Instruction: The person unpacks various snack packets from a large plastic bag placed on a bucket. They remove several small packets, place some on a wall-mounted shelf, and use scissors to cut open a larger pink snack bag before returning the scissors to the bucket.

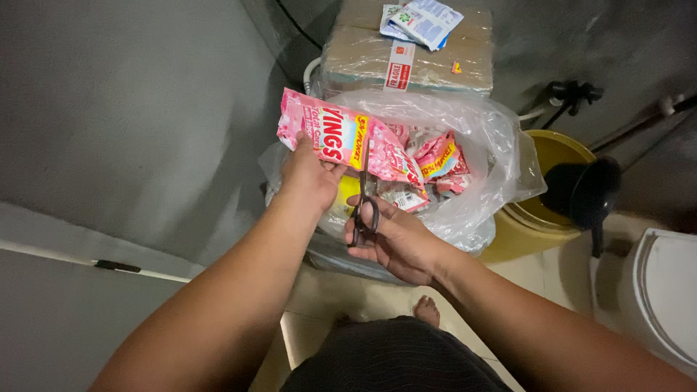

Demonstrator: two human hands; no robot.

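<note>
My left hand [311, 173] grips a pink and white sachet pack [341, 139] and holds it up over an open clear plastic bag [486, 138]. My right hand [396, 239] has its fingers through the dark handles of a pair of scissors [364, 197]. The blades point up and meet the pack's lower edge near its middle. Several more pink packs [439, 163] lie inside the bag below.
A taped cardboard box [363, 54] with blue and white sachets [421, 20] on top stands behind the bag. A yellow bucket [555, 149] with a black dipper [584, 192] sits to the right, a white toilet [664, 290] beyond it. My bare foot [427, 311] is on the tiled floor.
</note>
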